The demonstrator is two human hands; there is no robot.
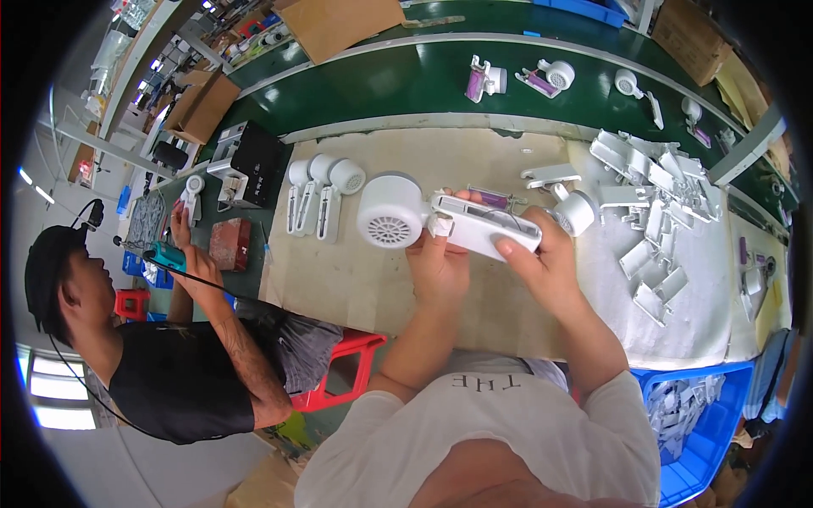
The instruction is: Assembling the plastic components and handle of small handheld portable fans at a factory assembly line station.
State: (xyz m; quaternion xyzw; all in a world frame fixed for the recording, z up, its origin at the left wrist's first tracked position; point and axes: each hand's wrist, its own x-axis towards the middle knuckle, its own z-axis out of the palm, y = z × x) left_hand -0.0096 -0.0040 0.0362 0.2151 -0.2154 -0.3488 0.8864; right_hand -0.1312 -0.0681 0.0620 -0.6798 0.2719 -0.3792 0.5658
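A white handheld fan (483, 227) lies across both of my hands above the table, its round grilled head to the left. My left hand (442, 269) closes on it near the neck, thumb in front, with a small pale wrap on a digit. At the handle's other end, my right hand (546, 258) grips with the thumb along the edge. The handle's upper side shows a long slot. Just beyond lie a part with a purple cell (493, 197), a loose white fan head (574, 212) and a white handle shell (550, 175).
Several white fans (329, 203) stand in a row at left. White shells (656, 182) are heaped at right, above a blue bin (707, 457) of parts. Fan units lie along the green belt (381, 89). At left, a co-worker holds a teal power screwdriver (167, 256) near a black machine (250, 161).
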